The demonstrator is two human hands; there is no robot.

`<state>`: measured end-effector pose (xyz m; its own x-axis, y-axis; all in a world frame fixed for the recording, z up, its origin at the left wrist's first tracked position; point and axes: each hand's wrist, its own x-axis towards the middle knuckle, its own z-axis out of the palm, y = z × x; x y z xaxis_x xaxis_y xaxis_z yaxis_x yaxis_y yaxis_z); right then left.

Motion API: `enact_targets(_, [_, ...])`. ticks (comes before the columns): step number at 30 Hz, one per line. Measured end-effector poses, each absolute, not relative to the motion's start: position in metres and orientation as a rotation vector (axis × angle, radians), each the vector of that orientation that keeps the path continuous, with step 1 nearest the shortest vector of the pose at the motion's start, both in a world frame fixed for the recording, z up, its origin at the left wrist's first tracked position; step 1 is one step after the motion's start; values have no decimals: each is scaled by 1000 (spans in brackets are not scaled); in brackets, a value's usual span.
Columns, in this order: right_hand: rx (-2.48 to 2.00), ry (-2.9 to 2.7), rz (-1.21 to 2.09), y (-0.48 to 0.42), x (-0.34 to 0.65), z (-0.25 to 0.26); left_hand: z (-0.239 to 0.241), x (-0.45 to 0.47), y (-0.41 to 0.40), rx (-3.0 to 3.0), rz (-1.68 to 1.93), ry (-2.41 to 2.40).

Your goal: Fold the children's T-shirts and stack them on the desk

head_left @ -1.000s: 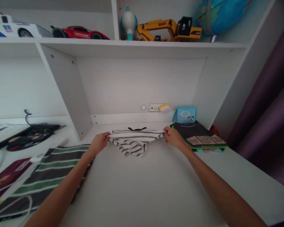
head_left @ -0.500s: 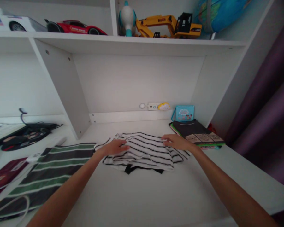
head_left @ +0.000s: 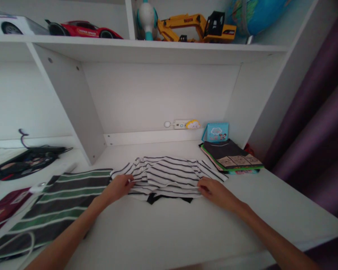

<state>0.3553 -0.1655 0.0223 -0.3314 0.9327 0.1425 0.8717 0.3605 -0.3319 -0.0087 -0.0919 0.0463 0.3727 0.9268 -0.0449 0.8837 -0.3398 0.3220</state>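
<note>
A white shirt with thin black stripes [head_left: 171,172] lies partly folded on the white desk, its black neckband toward me. At its left side, my left hand [head_left: 122,186] pinches the striped cloth between thumb and fingers. My right hand [head_left: 211,190] is closed on the shirt's near right edge, fingertips curled. Striped sleeve parts spread out on both sides beyond the hands. Left of the shirt lies a flat green and dark grey striped cloth [head_left: 70,191], partly behind my left forearm.
Stacked dark folders [head_left: 231,153] and a small blue desk calendar [head_left: 217,132] stand at the back right. A power strip [head_left: 181,124] is on the back wall. A maroon booklet [head_left: 7,210] and white cables lie left. Above, a shelf holds a toy excavator [head_left: 197,28] and red toy car [head_left: 84,30].
My left hand has moved left and down to the shirt's left side and closed on it. My right hand has come down to the near right edge. The right sleeve lies flatter.
</note>
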Motion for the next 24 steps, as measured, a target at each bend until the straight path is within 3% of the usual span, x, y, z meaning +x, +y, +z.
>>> enact_targets(9, [-1886, -2200, 231, -166, 355, 19, 31, -11, -99, 2329, 305, 1737])
enact_targets(13, [-1811, -2141, 286, -167, 355, 14, 39, 14, -110, 2601, 340, 1912])
enact_targets(18, [-1717, -1966, 470, -167, 354, 12, 50, 37, -92, 2694, 202, 1793])
enact_targets(21, [-1653, -1638, 575, -154, 370, 43, 79, 17, -62, 2493, 500, 1941])
enact_targets(24, [-1579, -1360, 546, -131, 391, 106, 132, -7, -37, 2069, 913, 1918])
